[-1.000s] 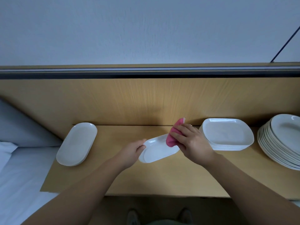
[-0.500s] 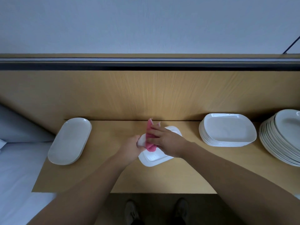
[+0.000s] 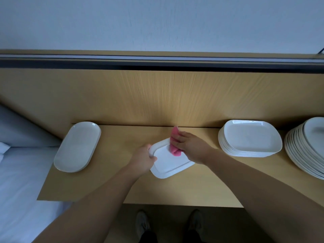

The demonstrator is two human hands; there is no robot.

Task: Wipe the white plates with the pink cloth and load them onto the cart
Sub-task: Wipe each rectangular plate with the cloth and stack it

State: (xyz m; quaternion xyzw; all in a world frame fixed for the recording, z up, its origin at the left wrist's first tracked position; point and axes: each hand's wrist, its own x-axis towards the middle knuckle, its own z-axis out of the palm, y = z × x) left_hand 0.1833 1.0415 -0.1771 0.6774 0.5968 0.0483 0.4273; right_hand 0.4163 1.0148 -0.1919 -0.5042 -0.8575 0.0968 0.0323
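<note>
Right now the left hand (image 3: 142, 159) grips the white plate (image 3: 171, 162) by its rim, while the right hand (image 3: 190, 147) presses the bunched pink cloth (image 3: 175, 149) onto it.

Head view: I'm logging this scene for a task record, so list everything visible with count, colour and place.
held plate: one, white, mid counter.
pink cloth: one, pink, on the held plate's far end.
oval plates: small stack, count unclear, white, counter's left end.
rectangular plates: one stack, white, right of the hands.
round plates: one stack, white, far right, cut off.
counter: one, tan wood, under the plates.
back panel: one, tan wood, behind the counter.
wall: one, white, above the panel.
bedding: white and grey, far left.
shoes: two, greyish, floor below the counter.
left hand: one, grips the held plate's left rim.
right hand: one, holds the pink cloth on the plate.
</note>
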